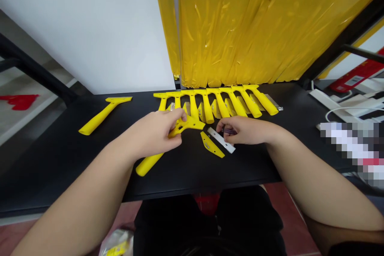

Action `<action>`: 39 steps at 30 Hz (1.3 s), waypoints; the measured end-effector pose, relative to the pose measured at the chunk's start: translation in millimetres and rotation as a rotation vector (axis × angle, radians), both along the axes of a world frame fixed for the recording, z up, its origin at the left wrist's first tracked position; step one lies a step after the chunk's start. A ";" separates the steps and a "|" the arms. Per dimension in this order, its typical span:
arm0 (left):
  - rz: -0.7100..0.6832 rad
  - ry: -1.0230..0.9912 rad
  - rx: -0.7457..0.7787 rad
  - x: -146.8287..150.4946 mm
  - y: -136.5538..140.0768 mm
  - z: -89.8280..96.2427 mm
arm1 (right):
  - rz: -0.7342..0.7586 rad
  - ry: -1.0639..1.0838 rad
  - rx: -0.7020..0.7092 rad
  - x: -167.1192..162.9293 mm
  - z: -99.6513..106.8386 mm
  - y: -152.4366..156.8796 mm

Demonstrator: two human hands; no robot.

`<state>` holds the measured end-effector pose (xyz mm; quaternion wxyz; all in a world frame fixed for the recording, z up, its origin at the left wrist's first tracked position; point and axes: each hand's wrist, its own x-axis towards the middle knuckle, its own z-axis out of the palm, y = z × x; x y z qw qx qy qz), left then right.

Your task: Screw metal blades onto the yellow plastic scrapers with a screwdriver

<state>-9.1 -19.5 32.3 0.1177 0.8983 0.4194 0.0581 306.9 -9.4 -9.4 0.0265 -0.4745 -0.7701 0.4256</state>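
My left hand (160,132) is closed around the neck of a yellow scraper handle (150,164), whose wide head with holes points right. My right hand (244,130) has its fingers curled, with a small dark, striped thing (229,131) showing between them; its kind is unclear. By those fingertips a silvery metal blade strip (222,141) lies on the black table. To its left lies a loose yellow clamp plate (212,145) with small screws on it. Behind both hands, several more yellow scraper handles (223,104) stand in a row, with plates and blades between them.
A separate yellow scraper (105,116) lies on the black table (90,168) at the left. White racks and cables (342,104) and a red package (357,74) are on the right. Yellow plastic sheeting (255,24) and a white panel (105,28) rise behind the table.
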 end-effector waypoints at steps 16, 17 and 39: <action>-0.014 0.016 -0.097 -18.2 -73.8 -33.8 | 0.011 0.187 -0.156 2.2 -4.5 5.6; -0.006 0.010 -0.097 -17.5 -74.5 -36.0 | 0.005 0.194 -0.163 0.2 -4.7 5.3; 0.021 -0.147 -0.117 -13.9 -60.8 -51.8 | -0.059 0.066 0.055 -15.6 -9.7 -4.7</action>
